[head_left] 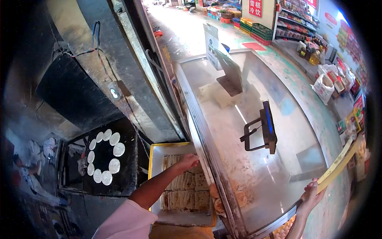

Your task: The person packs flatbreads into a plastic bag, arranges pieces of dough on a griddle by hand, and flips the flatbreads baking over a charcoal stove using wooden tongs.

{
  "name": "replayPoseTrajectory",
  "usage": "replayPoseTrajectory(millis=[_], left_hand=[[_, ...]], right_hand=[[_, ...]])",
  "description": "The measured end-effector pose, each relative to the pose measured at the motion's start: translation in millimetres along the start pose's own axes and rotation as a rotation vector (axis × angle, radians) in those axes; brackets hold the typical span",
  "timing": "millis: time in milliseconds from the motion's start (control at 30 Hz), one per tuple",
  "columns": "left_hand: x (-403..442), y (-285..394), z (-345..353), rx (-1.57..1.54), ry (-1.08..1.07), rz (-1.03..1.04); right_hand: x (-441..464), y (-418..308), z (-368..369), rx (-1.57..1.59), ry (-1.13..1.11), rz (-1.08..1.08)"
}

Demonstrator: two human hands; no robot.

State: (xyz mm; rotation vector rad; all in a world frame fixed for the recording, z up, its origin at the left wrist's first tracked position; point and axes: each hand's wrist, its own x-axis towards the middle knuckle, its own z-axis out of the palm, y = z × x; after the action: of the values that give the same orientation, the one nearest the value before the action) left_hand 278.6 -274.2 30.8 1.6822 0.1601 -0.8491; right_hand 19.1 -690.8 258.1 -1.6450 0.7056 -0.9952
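My left hand (188, 161) is closed above a yellow-rimmed tray (159, 149), close to the edge of a glass-topped case (207, 139); whatever its fingers may hold is too small to make out. Rows of folded flat pastries (185, 200) lie in the tray below. At the right, my right hand (312, 194) grips the near end of a long pale yellow strip (337, 165), which slants up and away past the case's corner. Round baked breads (219, 205) sit by the case's near left edge.
A black griddle (131, 175) at the left bears a ring of pale dough rounds (106, 177). On the case stand a black tablet-like device (267, 127) and a sign board (212, 46). Shop shelves (296, 22) and white sacks (323, 87) are beyond.
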Motion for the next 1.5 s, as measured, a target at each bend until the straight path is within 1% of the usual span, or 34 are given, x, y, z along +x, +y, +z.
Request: replayPoseTrajectory(millis=[100,200,333,400,500,633,700,833,900,933,1000,1133,1233,1267,1333,1400,1500], left_hand=[[15,-21,-12,0.026,-0.059,0.008],[29,-39,-19,-0.006,-0.069,0.009],[27,-38,-21,-0.042,-0.027,-0.018],[32,-43,-23,-0.056,-0.037,-0.010],[37,-49,-25,-0.071,-0.037,0.001],[28,-42,-25,-0.097,-0.026,-0.016],[33,-51,-28,-0.067,-0.049,-0.007],[23,-46,-23,0.009,-0.012,-0.043],[18,-43,-13,-0.170,0.028,-0.136],[21,-48,-10,-0.170,0.027,-0.138],[26,-62,-2,-0.359,0.030,-0.183],[22,-62,20,-0.456,-0.027,-0.188],[21,-59,32,-0.326,-0.103,-0.152],[24,-70,38,-0.198,-0.100,-0.001],[31,-72,44,-0.068,-0.094,0.152],[38,-58,44,-0.524,-0.049,-0.244],[65,-93,43,-0.519,-0.012,-0.219]], right_hand=[[-1,0,4,0.046,0.021,-0.043],[1,7,-4,0.026,-0.019,-0.023],[-1,0,3,0.038,-0.017,-0.014],[0,2,5,0.079,0.029,-0.025],[2,6,-4,0.054,-0.031,0.018],[0,1,3,0.061,-0.003,0.007],[1,6,1,0.135,0.000,0.003],[2,9,-1,0.126,-0.010,-0.014],[4,12,-3,0.151,-0.009,-0.022],[4,12,-3,0.149,-0.008,-0.021],[5,12,-5,0.150,-0.013,-0.009],[6,14,-9,0.130,-0.040,0.003],[5,12,-7,0.128,-0.044,-0.005],[3,9,-4,0.121,-0.030,-0.004],[3,6,-1,0.118,-0.017,-0.004],[2,6,1,0.131,-0.003,-0.026],[2,5,1,0.130,-0.012,-0.016]])
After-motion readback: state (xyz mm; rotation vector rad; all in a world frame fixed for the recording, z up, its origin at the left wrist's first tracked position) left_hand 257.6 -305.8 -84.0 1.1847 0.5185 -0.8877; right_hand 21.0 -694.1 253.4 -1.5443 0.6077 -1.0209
